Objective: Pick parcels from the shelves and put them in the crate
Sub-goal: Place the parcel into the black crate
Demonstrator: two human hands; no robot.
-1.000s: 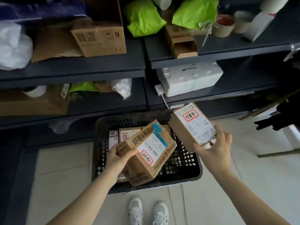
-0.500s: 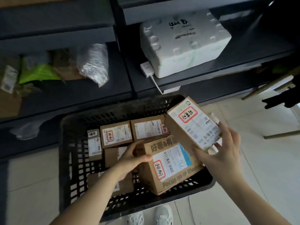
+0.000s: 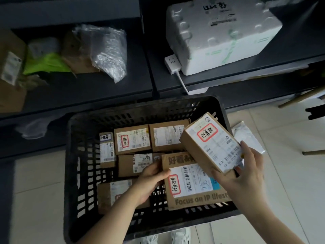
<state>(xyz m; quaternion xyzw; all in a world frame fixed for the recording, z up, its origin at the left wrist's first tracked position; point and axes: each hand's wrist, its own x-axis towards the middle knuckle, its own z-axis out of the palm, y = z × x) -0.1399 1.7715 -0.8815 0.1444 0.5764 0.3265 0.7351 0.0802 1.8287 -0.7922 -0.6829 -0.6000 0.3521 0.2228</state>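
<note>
Head view: foam box (image 3: 223,36) and plastic bag (image 3: 109,51) sit on shelves (image 3: 88,90) behind crate (image 3: 73,164).

The person wears white sneakers (image 3: 181,235); forearms (image 3: 112,219) bare.

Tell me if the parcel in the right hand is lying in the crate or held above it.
Held above it. The right hand grips the parcel tilted over the crate and a larger parcel inside.

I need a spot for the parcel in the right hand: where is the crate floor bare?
Bare mesh runs inside the crate along its left wall, beside the small box, and in a gap between the front-left box and the big printed box, under the left hand. The back row is packed.
</note>
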